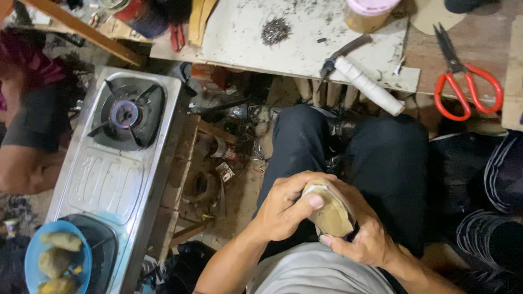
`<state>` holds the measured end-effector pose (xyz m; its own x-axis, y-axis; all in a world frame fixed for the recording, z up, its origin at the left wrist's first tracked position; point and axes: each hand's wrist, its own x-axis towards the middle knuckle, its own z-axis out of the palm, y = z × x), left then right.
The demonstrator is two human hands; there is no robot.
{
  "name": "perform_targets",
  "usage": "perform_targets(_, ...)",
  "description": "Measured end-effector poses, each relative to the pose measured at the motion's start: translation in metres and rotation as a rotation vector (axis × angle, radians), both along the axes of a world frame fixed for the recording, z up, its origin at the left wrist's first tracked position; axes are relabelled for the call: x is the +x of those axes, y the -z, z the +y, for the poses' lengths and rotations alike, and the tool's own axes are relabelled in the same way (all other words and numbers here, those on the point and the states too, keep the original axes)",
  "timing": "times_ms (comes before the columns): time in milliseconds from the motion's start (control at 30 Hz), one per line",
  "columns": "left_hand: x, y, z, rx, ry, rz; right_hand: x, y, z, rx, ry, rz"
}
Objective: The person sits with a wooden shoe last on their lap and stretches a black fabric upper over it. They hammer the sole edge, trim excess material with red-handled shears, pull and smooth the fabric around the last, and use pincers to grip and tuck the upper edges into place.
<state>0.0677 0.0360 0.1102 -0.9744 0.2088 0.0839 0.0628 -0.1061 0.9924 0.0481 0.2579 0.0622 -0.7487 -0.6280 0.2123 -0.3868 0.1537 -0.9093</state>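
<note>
Place: you sit in a cramped craft workshop
Landmark: your scarred white workboard (256, 46)
On it: a nail heap (275, 30), a knife (343, 54)
Right of it: red scissors (463, 81)
Left, below it: a lit gas stove (117, 158)
Under it: floor scraps (218, 174)

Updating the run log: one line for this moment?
left hand: grips tan shoe piece | right hand: holds it underneath | over lap

A metal gas stove (111, 163) stands on the left, its burner (126, 114) lit blue. Near it sits a blue bowl (41, 247). Far off is a dirty white board (256, 41) on a wooden table (485, 51). Red scissors (463, 81) lie on the right. The floor (239, 196) is brown and full of scraps.
</note>
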Motion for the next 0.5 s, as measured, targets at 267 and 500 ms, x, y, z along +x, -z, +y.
perform_targets(267,0.006,0.033,0.018,0.232,-0.188,-0.182,0.010,0.024,0.001,0.060,-0.046,-0.216)
perform_targets(500,-0.013,0.060,0.006,0.705,-0.492,-0.373,0.039,0.042,0.018,0.105,-0.027,0.183)
